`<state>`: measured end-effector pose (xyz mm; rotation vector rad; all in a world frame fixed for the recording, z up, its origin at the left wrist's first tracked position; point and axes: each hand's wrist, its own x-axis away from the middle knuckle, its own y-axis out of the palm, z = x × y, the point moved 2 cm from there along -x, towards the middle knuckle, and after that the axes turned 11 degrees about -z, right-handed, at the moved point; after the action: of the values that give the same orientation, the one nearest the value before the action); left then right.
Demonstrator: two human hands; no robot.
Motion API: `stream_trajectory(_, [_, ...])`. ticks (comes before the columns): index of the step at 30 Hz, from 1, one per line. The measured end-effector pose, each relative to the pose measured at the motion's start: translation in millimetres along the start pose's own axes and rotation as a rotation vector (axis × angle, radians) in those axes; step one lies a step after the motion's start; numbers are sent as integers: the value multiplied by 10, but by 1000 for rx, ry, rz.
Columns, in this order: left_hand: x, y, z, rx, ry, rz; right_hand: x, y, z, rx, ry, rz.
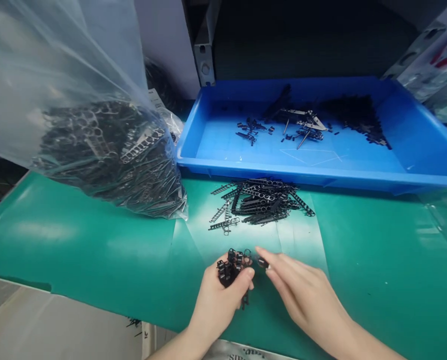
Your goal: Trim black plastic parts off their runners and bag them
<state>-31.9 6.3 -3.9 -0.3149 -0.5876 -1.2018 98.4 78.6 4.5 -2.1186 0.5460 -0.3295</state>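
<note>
**Left hand [213, 306] closed round a bunch [228, 274] of black strips**

The bunch is over the near part of the green mat [362, 240], its ends poking out above the thumb. Just beside it, the right hand [309, 290] pinches a small dark piece [263, 262] between its fingertips. A snug but gentle grip suits such thin frames, which could bend or snag; aligned ends would make the strips easier to handle singly. Beyond the hands lies a loose pile [264, 200], with the bag [107, 155] to its left and the blue tray [302, 176] behind.
</note>
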Motion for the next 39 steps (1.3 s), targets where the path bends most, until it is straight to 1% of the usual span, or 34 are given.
stream_trajectory(2, [6, -70, -26, 90, -13, 15, -115, -22, 57, -14, 31, 4])
stream_trajectory(3, [8, -112, -36, 149, -14, 10, -198, -30, 78, 0, 47, -16])
stream_trajectory(4, [10, -158, -41, 210, -7, -2, -295, -34, 88, 43, 69, -60])
stream_trajectory(7, [13, -298, -35, 367, 52, -43, -619, -35, 61, 259, 142, -257])
stream_trajectory(8, [13, -341, -28, 399, 81, -54, -720, -43, 37, 313, 160, -294])
stream_trajectory(11, [7, -446, -12, 431, 146, -85, -926, -97, -36, 389, 173, -336])
stream_trajectory(13, [3, -503, 0, 359, 188, -84, -956, -157, -51, 408, 159, -365])
stream_trajectory(14, [4, -532, 11, 287, 209, -53, -939, -194, -45, 405, 143, -379])
stream_trajectory(17, [24, -609, 75, 6, 253, 172, -800, -315, -6, 276, 21, -431])
stream_trajectory(18, [30, -613, 103, -65, 258, 214, -737, -350, 4, 204, -35, -456])
stream_trajectory(19, [29, -599, 129, -114, 256, 209, -675, -380, 11, 134, -82, -479])
stream_trajectory(20, [20, -567, 146, -136, 243, 147, -618, -403, 14, 78, -113, -500])
stream_trajectory(21, [5, -516, 153, -131, 216, 40, -568, -416, 15, 42, -126, -517])
stream_trajectory(23, [-24, -389, 131, -52, 140, -189, -500, -417, 14, 0, -115, -528])
stream_trajectory(24, [-36, -323, 108, 2, 98, -276, -480, -405, 12, -17, -106, -529])
stream_trajectory(26, [-47, -199, 53, 102, 9, -400, -454, -364, 11, -53, -92, -516])
stream_trajectory(27, [-48, -148, 26, 131, -34, -434, -442, -340, 15, -74, -79, -498])
stream_trajectory(28, [-47, -109, 3, 151, -72, -447, -426, -314, 24, -102, -56, -472])
stream_trajectory(30, [-46, -67, -23, 193, -96, -413, -370, -265, 53, -174, 29, -385])
stream_trajectory(32, [-52, -62, -25, 247, -63, -345, -281, -219, 84, -247, 122, -288])
stream_trajectory(33, [-57, -66, -21, 271, -43, -318, -229, -195, 90, -276, 146, -253])
stream_trajectory(36, [-67, -72, -5, 304, -25, -276, -96, -120, 56, -291, 122, -237])
stream_trajectory(39, [-55, -56, 20, 312, -13, -200, -40, -61, -23, -194, 68, -246])
